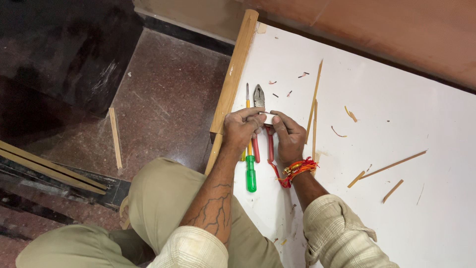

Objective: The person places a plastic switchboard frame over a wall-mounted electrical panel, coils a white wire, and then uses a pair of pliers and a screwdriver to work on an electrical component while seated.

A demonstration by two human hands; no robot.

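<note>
Hands met on a small white piece (268,118), pinched between left hand (241,128) and right hand (288,136), fingers curled shut on it, above the white board (396,114). Red-handled pliers (262,124) and green-handled screwdriver (250,164) lay just beneath. Wooden batten (235,69) ran along the board's left edge; thin wood strips (314,104) and splinters lay scattered to the right.

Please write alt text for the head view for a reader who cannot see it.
Both hands, left hand and right hand, pinch a small pale flat piece over a white board. Beneath them lie red-handled steel pliers and a green-handled screwdriver.
</note>
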